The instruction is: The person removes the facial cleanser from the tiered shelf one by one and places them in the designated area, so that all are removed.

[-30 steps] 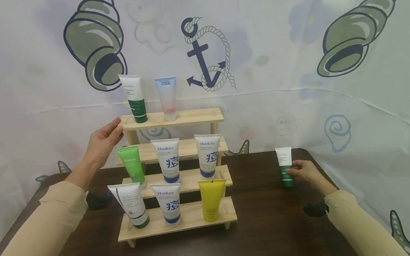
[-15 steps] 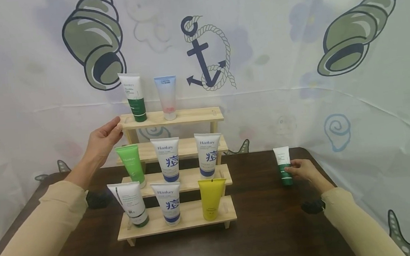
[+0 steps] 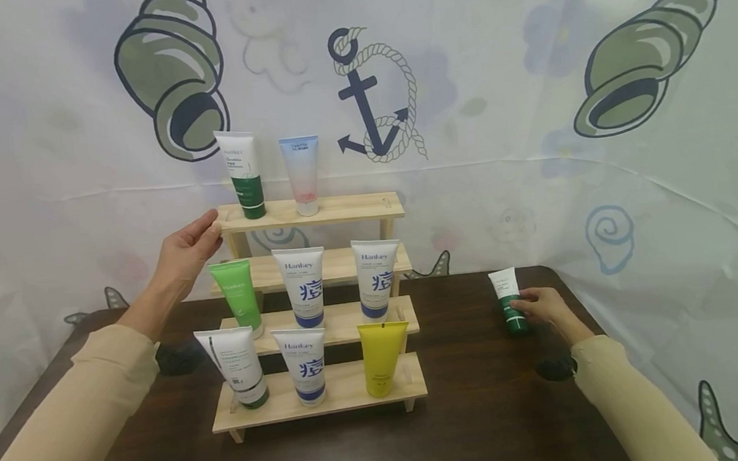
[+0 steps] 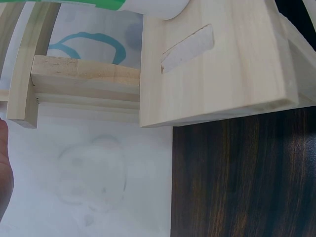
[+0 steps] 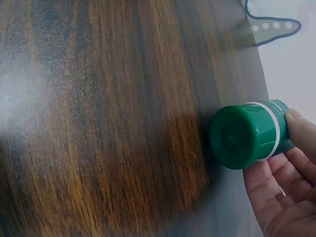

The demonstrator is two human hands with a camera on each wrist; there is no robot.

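My left hand (image 3: 188, 252) pinches the left end of the top board of a stepped wooden display rack (image 3: 341, 209). In the left wrist view only a sliver of that hand (image 4: 5, 173) shows at the left edge, beside the rack's frame (image 4: 84, 74). Over at the right of the table, my right hand (image 3: 544, 310) holds a white and green squeeze tube (image 3: 508, 299) between thumb and fingers. The tube leans slightly left, cap down. In the right wrist view its green cap (image 5: 237, 138) faces the camera, with the thumb (image 5: 302, 131) on its side.
On the rack's top board stand another white-green tube (image 3: 243, 174) and a pink-blue tube (image 3: 303, 176). Lower boards carry a green tube (image 3: 238, 297), a yellow tube (image 3: 382, 360) and several white tubes (image 3: 300, 288). A patterned cloth (image 3: 493, 66) hangs behind the dark table (image 3: 476, 397).
The right hand has shifted slightly left, and the squeeze tube in it has tilted its top further left. The left hand stays at the rack's top board.
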